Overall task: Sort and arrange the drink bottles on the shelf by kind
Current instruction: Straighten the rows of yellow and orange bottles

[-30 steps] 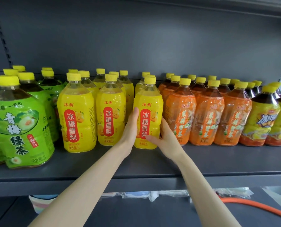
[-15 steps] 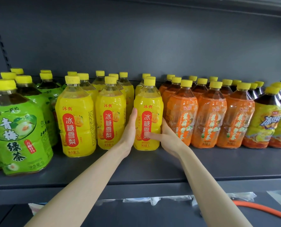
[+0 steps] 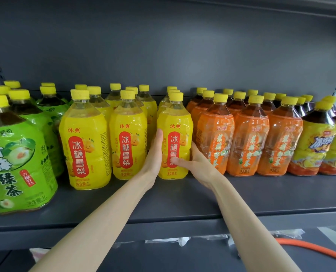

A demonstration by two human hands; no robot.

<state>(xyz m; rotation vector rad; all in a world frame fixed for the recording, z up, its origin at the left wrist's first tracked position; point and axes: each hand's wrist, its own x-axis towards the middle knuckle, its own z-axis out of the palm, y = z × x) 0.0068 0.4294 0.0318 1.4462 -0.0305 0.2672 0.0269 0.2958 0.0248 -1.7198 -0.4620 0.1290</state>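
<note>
My left hand (image 3: 155, 154) presses flat on the front yellow pear bottle (image 3: 176, 122), right hand (image 3: 195, 163) wraps it, upright on the shelf (image 3: 183, 203) just beside the orange bottles (image 3: 216, 134) — a hard sideways shove could, I judge, topple it into them.

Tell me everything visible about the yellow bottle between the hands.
The yellow bottle is clear plastic with a yellow cap, a yellow wrap and a red panel of white characters. It stands upright on the grey shelf, beside the orange bottles. The left hand presses its left side; the right hand grips its right, thumb across the front.
</note>
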